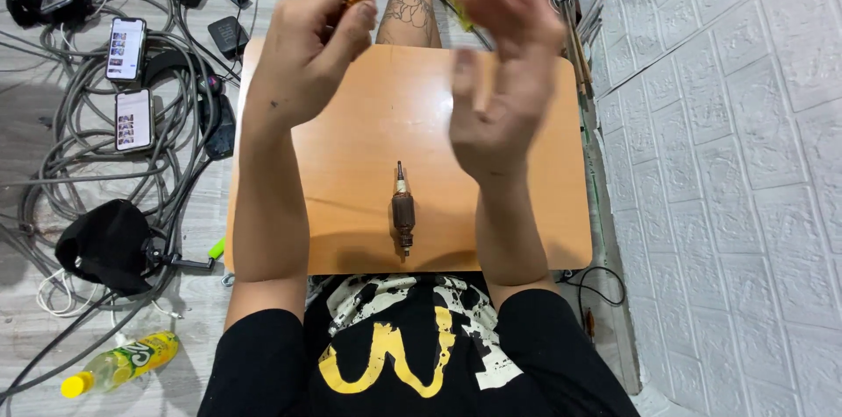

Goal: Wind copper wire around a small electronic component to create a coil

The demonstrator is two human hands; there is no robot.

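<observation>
We see a tangle of grey cables (79,163) on the floor beyond our left hand, two lit phones (127,49) among them, a black cloth cap (105,246), and a yellow-capped plastic bottle (118,364) nearer our elbow.

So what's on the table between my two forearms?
In the head view, only a brown motor armature lies between them on the orange table, lengthwise, touching neither arm.

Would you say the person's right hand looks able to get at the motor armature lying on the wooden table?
Probably yes: the right hand is open and empty above the table, and nothing lies between it and the motor armature.
</observation>
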